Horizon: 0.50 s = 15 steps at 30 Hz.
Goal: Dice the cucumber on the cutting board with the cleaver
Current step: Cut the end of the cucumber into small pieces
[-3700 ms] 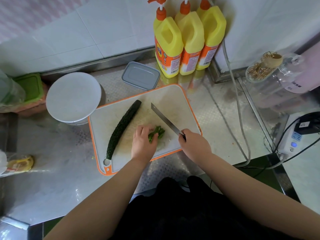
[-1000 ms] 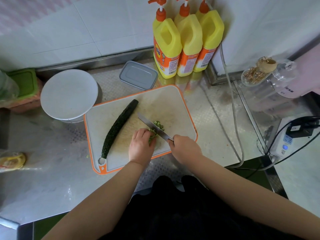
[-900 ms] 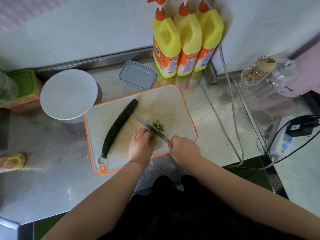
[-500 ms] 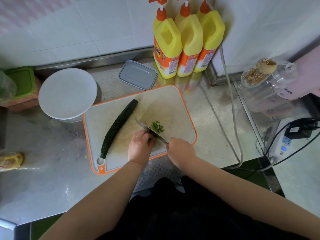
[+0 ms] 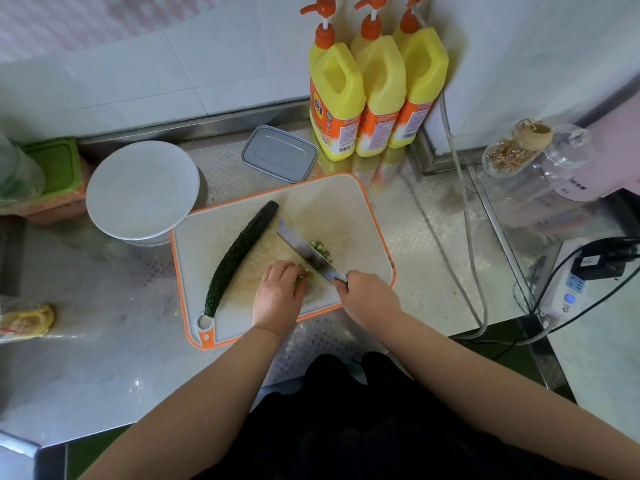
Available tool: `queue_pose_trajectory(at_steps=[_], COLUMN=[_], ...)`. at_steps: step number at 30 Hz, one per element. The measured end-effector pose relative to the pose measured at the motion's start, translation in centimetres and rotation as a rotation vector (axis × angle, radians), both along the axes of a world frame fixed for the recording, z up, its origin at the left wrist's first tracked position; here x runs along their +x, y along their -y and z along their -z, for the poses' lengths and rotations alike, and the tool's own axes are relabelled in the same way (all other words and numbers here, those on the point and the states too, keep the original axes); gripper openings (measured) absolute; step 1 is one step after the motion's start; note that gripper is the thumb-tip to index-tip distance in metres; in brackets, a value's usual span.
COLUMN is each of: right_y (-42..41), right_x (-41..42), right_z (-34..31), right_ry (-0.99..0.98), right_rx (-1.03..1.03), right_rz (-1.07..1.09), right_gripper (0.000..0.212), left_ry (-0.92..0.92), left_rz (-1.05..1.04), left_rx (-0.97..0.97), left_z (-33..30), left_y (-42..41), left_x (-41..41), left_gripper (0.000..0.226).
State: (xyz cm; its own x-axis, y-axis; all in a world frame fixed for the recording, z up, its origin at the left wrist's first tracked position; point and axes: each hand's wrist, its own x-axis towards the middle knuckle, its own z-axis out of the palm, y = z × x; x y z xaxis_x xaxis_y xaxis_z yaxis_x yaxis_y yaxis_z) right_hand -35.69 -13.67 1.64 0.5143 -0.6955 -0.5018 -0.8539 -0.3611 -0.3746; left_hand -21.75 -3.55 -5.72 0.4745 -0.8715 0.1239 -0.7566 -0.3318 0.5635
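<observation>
A long dark green cucumber piece (image 5: 242,256) lies slanted on the left half of the white, orange-rimmed cutting board (image 5: 360,209). My right hand (image 5: 369,294) grips the handle of the cleaver (image 5: 306,252), whose blade runs diagonally across the board. Small green diced bits (image 5: 322,249) sit beside the blade on its far side. My left hand (image 5: 278,294) has curled fingers holding down a bundle of cucumber strips (image 5: 304,277) right against the blade; most of the bundle is hidden under the fingers.
A white round plate (image 5: 142,188) rests on a bowl left of the board. A grey lidded box (image 5: 278,154) and three yellow pump bottles (image 5: 374,95) stand behind it. A glass jar (image 5: 533,157), cables and a power strip (image 5: 568,299) lie to the right.
The cleaver has kept chopping through the strips and worked leftward toward my left hand. The pile of diced bits right of the blade has grown, and my left hand has edged back.
</observation>
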Motion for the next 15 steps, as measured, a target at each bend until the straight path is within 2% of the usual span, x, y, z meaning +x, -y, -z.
queue_pose_trajectory(at_steps=[8, 15], right_y=[-1.5, -1.6], right_x=[0.3, 1.2], right_z=[-0.1, 0.6], right_ry=[-0.088, -0.123], right_rx=[-0.075, -0.076], right_rz=[-0.136, -0.154], right_gripper=[0.032, 0.030], left_ry=[-0.075, -0.129], left_rz=[0.007, -0.009], left_rx=[0.048, 0.068], left_z=[0.5, 1.2], left_y=[0.1, 0.3], left_x=[0.3, 0.5], left_gripper=[0.011, 0.009])
